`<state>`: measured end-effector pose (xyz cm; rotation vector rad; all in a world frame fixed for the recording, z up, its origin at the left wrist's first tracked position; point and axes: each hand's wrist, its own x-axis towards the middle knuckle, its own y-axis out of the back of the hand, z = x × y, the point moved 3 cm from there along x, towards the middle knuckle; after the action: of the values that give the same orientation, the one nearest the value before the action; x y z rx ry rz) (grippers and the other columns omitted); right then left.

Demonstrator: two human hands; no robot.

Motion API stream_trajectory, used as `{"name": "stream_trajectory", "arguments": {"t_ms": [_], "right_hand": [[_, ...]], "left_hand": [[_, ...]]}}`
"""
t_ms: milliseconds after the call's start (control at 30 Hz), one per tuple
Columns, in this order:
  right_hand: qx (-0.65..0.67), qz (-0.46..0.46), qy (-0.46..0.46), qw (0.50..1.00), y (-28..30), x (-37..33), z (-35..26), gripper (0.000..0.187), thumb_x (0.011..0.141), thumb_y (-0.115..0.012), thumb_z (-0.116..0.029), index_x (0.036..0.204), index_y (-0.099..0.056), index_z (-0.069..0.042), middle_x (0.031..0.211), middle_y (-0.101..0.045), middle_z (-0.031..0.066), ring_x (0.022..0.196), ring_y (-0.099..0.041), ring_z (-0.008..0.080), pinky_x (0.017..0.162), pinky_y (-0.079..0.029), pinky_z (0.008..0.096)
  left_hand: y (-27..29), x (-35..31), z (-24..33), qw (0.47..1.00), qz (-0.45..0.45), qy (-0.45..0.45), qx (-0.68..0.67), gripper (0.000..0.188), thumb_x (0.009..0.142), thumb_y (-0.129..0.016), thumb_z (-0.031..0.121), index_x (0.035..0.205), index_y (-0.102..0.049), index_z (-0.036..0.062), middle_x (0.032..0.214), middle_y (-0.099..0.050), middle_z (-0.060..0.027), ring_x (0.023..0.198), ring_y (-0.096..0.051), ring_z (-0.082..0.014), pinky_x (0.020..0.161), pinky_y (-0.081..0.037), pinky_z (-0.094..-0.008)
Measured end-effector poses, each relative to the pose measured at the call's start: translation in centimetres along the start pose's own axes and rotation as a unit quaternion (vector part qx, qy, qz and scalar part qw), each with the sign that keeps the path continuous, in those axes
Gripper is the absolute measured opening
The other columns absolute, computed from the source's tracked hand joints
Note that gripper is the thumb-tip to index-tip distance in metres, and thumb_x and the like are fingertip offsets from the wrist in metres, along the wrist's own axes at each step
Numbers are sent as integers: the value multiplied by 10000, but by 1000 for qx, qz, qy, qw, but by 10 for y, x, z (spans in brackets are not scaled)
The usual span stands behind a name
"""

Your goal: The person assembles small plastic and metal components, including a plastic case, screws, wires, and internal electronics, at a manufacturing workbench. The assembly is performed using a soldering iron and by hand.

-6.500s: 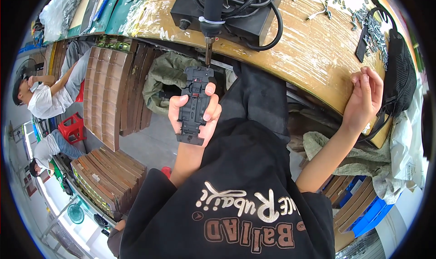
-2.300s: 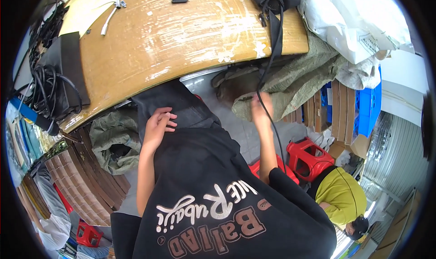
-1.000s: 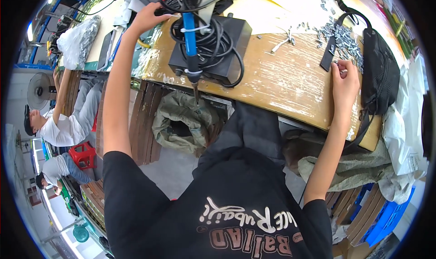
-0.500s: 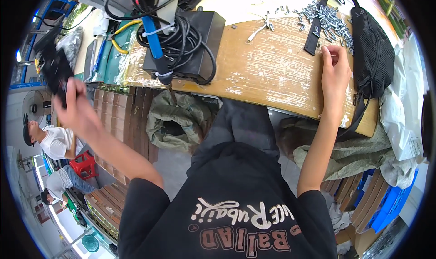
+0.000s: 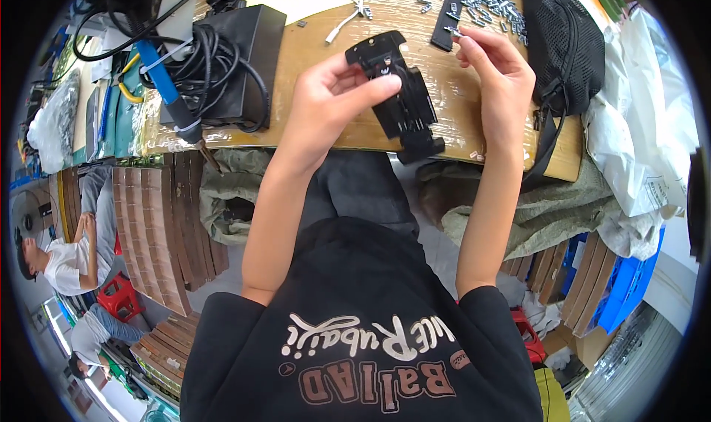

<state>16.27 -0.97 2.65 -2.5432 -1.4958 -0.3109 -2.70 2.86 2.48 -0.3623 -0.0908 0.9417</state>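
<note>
My left hand (image 5: pixel 333 96) grips a black plastic toy-car chassis (image 5: pixel 407 100), thumb across its face, above the front edge of the workbench. The chassis is tilted, with slots and raised ribs showing. Farther right, my right hand (image 5: pixel 500 67) pinches a small silvery metal part (image 5: pixel 453 31) between thumb and fingertips; its exact kind is too small to tell. Just beyond those fingers lies a black strap (image 5: pixel 446 18). A loose heap of similar small metal parts (image 5: pixel 489 4) spreads around the strap.
A blue-handled soldering iron (image 5: pixel 159 74) hangs by a black box (image 5: pixel 255 33) with coiled cable at the left. A black mesh bag (image 5: pixel 563 44) stands at the right bench edge (image 5: pixel 559 152). A white cable piece (image 5: pixel 344 24) lies toward the back. Two people sit at far left.
My left hand has brought the chassis from the far left to in front of me. My right hand has a small metal part in its fingertips now. The view has shifted right.
</note>
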Motion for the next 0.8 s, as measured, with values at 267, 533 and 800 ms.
{"name": "stream_trajectory", "arguments": {"t_ms": [267,533,800], "right_hand": [[34,-69,23,997,-2,-6,-5,151,760,-609,12,908,-634,21,842,-626,70,760,-584,97,706,-464,202],[20,-142,-1,990,-12,-11,-10,126,753,-578,65,872,-619,50,882,-615,124,818,-583,156,736,-473,254],[30,-206,-3,978,-17,-11,-4,119,728,-575,93,831,-621,54,853,-592,79,785,-576,131,705,-485,227]], "left_hand": [[-13,11,-15,996,34,-66,43,186,820,-571,127,954,-553,0,863,-595,-36,764,-549,-68,692,-454,-214],[-13,17,-23,975,-25,-92,200,253,754,-625,184,882,-533,-14,717,-582,-82,628,-518,-130,585,-426,-267],[-16,18,-19,950,-51,-85,295,298,711,-630,198,832,-501,-42,641,-515,-157,555,-440,-199,536,-385,-321]]}}
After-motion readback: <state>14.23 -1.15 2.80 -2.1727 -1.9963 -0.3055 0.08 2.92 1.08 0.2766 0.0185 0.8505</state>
